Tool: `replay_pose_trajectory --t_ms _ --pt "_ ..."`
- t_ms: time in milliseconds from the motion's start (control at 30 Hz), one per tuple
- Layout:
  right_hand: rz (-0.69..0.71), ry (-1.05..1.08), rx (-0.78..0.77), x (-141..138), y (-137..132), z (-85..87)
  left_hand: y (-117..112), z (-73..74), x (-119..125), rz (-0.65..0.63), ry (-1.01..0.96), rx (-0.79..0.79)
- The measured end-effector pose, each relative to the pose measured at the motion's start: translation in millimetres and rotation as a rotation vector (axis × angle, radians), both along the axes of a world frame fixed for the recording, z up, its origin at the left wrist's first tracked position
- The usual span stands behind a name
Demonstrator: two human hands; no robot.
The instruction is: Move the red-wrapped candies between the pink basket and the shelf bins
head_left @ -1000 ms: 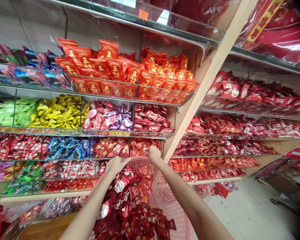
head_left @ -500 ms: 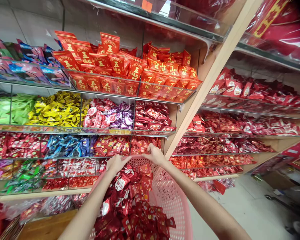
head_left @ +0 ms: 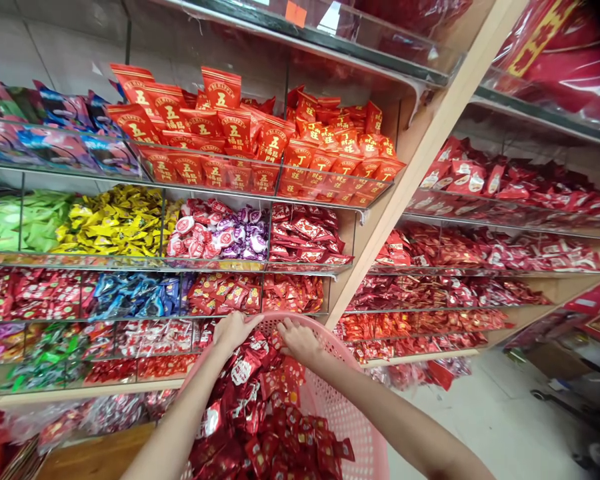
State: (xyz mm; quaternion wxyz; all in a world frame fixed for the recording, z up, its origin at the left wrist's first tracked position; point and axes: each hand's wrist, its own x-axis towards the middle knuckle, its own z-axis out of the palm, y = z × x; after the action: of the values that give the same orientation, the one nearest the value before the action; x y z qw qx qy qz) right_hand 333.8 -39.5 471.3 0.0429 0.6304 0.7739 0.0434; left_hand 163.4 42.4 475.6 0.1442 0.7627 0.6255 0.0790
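A pink perforated plastic basket [head_left: 357,407] tilts in front of me, heaped with small shiny red candy packets [head_left: 280,433]. My left hand [head_left: 233,331] grips its far rim, thumb lying along the edge. Inside the rim, my right hand [head_left: 300,341] is over the upper packets, its fingers curled downward and touching them. What those fingers hold, if anything, is hidden. One packet near the right hand has a white print [head_left: 243,369].
Behind the basket rise clear-fronted shelves with red-orange packets [head_left: 220,127], yellow packets [head_left: 117,220], purple-wrapped sweets [head_left: 250,233] and blue packets [head_left: 135,295]. A wooden upright [head_left: 405,180] divides the shelving. Pale floor [head_left: 485,413] lies at right, a wooden board [head_left: 95,453] lower left.
My right hand has left the basket's far rim and moved down and left onto the packets inside. My left hand stays on the rim.
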Motion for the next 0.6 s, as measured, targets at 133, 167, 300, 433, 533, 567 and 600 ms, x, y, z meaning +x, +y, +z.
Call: replay_pose_trajectory --t_ms 133,167,300,433,533,567,600 --pt "-0.002 0.161 -0.056 18 15 27.6 1 0.8 0 -0.007 0.004 -0.011" --pt "-0.025 0.186 -0.063 25 22 35.8 1 1.3 0 -0.010 0.003 -0.016" --pt "-0.140 0.165 -0.012 47 53 56.3 1 2.6 -1 -0.012 -0.003 -0.026" --pt "-0.201 0.023 0.022 46 77 50.2 1 1.7 -1 -0.006 -0.006 -0.024" --pt "-0.229 -0.019 0.006 39 88 39.2 2 0.3 -1 -0.006 -0.007 -0.020" --pt "-0.237 -0.020 0.002 37 90 36.1 2 -0.1 0 -0.003 -0.006 -0.018" --pt "-0.244 -0.023 -0.002 36 92 33.4 2 -0.6 0 0.002 -0.003 -0.016"
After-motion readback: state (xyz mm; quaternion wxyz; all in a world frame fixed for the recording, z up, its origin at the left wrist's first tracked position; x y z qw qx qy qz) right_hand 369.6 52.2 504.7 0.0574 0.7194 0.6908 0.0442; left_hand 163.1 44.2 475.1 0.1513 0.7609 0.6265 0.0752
